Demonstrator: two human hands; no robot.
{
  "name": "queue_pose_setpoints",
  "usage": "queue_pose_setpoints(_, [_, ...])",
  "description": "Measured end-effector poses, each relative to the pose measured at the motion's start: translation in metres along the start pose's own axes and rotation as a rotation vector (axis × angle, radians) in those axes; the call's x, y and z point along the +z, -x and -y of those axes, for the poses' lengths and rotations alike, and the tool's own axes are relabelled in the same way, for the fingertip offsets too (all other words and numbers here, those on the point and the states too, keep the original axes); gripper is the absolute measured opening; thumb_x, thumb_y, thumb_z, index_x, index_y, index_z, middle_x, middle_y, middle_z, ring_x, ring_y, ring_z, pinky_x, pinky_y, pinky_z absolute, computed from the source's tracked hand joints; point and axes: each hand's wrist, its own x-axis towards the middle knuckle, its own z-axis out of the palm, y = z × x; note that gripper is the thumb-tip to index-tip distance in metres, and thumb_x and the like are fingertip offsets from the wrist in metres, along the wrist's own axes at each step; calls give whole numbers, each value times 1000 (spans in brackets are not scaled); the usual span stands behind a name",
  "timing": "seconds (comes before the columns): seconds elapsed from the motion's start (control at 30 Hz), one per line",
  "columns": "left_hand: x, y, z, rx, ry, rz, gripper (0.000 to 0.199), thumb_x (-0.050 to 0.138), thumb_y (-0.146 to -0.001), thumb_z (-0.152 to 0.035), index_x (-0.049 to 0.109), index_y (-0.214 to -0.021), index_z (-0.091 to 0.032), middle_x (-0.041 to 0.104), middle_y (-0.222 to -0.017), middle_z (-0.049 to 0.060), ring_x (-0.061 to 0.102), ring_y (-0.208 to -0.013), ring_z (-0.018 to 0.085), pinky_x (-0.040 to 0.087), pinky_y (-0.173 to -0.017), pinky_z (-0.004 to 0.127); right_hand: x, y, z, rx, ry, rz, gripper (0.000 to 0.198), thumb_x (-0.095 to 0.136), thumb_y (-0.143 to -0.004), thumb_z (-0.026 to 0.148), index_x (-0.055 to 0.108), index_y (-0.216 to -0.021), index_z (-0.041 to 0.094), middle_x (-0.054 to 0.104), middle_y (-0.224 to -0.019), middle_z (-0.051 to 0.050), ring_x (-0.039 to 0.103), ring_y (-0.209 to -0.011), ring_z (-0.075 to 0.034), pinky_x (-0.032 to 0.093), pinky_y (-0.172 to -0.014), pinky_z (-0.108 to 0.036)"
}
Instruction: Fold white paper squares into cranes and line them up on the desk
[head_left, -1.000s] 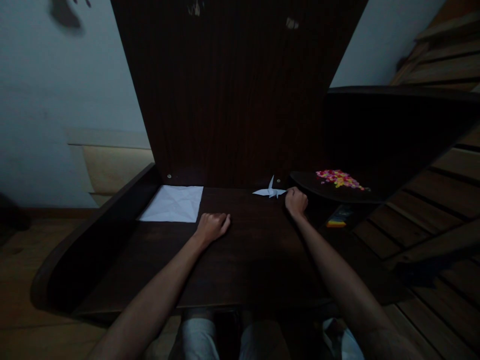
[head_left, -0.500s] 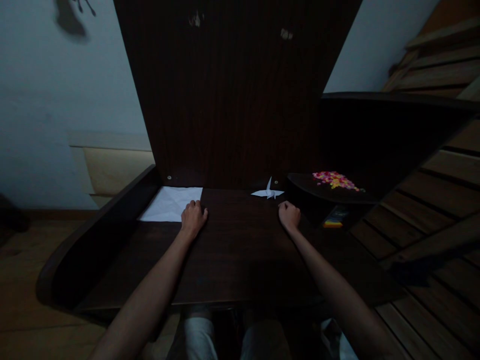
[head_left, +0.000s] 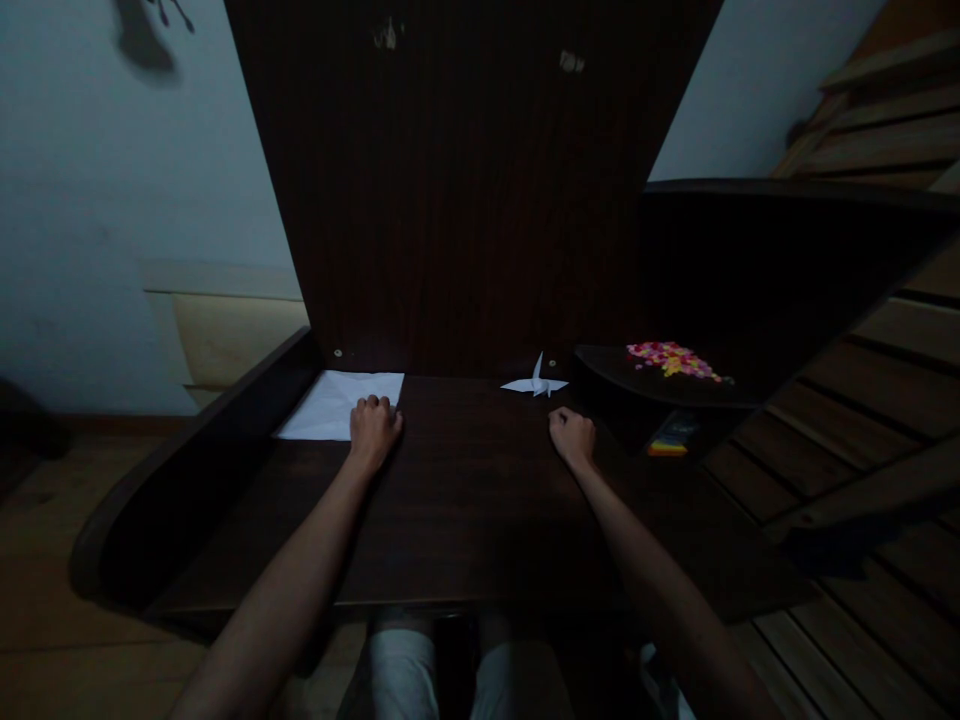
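A creased white sheet of paper (head_left: 319,408) lies flat at the left of the dark wooden desk (head_left: 465,500). Over its right edge rests my left hand (head_left: 373,432), fingers curled in, with nothing visible in the grip. A folded white paper crane (head_left: 536,385) stands near the desk's back panel, one point sticking up. Just below and to the right of the crane, apart from it, is my right hand (head_left: 573,436), closed into a loose fist with nothing showing in it.
A small corner shelf (head_left: 604,370) at the right carries a pile of pink, red and yellow bits (head_left: 671,360). Under it sits a dark item with a yellow-orange edge (head_left: 669,448). The desk's raised left side (head_left: 202,470) borders the sheet; wooden slats (head_left: 862,400) stand at the right.
My left hand has slid a little left over the paper sheet, its fingers more curled. My right hand has shifted slightly left and toward me. The crane and sheet stay put.
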Motion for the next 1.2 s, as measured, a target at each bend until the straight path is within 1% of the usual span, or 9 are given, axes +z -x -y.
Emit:
queue_pose_setpoints(0.13, [-1, -1, 4, -28, -18, 20, 36, 39, -86, -34, 64, -94, -9, 62, -91, 18, 56, -93, 30, 44, -76, 36, 2, 0, -1, -6, -10, 4, 31, 42, -84, 26, 72, -92, 20, 70, -83, -10, 62, -72, -18, 35, -60, -23])
queue_pose_setpoints(0.33, [-6, -1, 5, -72, 28, 33, 39, 38, -86, -35, 68, -86, -10, 64, -89, 18, 58, -90, 29, 46, -73, 34, 2, 0, 0, -16, -27, 14, 31, 42, -84, 27, 72, -90, 20, 70, -84, -10, 62, -74, -18, 36, -61, -24])
queue_pose_setpoints(0.53, [-10, -3, 4, -111, 39, 36, 37, 35, -86, -26, 68, -89, -8, 66, -93, 19, 60, -90, 28, 46, -71, 32, 0, 0, 1, -18, -30, 24, 30, 43, -84, 27, 72, -89, 21, 71, -85, -10, 62, -75, -19, 36, -61, -24])
queue_pose_setpoints(0.73, [-8, -8, 11, -210, 135, 98, 32, 43, -82, -28, 70, -87, -13, 69, -91, 17, 63, -84, 26, 45, -67, 30, 1, 0, 1, -33, -36, 22, 29, 44, -83, 26, 72, -87, 21, 71, -85, -9, 63, -76, -18, 36, -60, -23])
queue_pose_setpoints(0.9, [-3, -12, 18, -248, 206, 100, 31, 47, -80, -31, 72, -88, -13, 71, -89, 14, 64, -84, 24, 44, -68, 29, 3, -2, 0, -34, -22, 25, 29, 44, -83, 26, 72, -87, 21, 71, -83, -9, 63, -75, -19, 37, -61, -23])
queue_pose_setpoints(1.07, [-5, -14, 18, -248, 257, 56, 30, 47, -80, -30, 72, -86, -14, 71, -88, 14, 65, -84, 24, 44, -71, 29, 4, -2, -2, -43, -52, 36, 29, 43, -83, 26, 72, -89, 21, 71, -85, -9, 63, -78, -19, 37, -62, -23])
queue_pose_setpoints(1.13, [-7, -14, 17, -261, 265, 12, 30, 46, -80, -30, 71, -84, -14, 71, -88, 14, 64, -83, 25, 44, -72, 30, 5, -1, -2, -55, -98, 35, 28, 44, -82, 25, 71, -88, 22, 71, -85, -8, 63, -79, -18, 38, -64, -23])
queue_pose_setpoints(1.2, [-11, -13, 16, -271, 261, -61, 30, 45, -80, -30, 70, -82, -14, 70, -88, 14, 64, -83, 25, 44, -73, 30, 5, 1, -2, -80, -172, 32, 27, 44, -81, 24, 71, -85, 22, 71, -84, -7, 63, -80, -18, 40, -66, -23])
